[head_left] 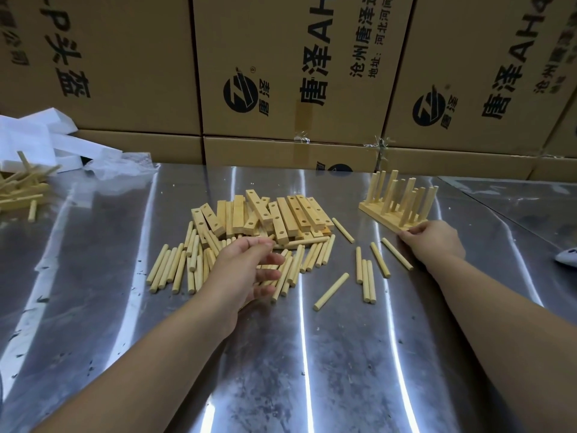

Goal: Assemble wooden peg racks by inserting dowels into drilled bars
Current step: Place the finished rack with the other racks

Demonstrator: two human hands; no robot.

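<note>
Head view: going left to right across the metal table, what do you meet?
Far-left dowel heap → left hand → lone slanted dowel → right hand gripping the pegged rack → white object at the edge.

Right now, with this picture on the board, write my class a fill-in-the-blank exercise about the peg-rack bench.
1. The right hand grips the near edge of the assembled racks, whose pegs stand ____.
2. The drilled bars are piled to the ____ of those racks.
3. The left hand hovers over loose dowels lying on a shiny ____ table.
4. Behind the table stand ____ boxes.
Missing words: upright; left; metal; cardboard.
</note>
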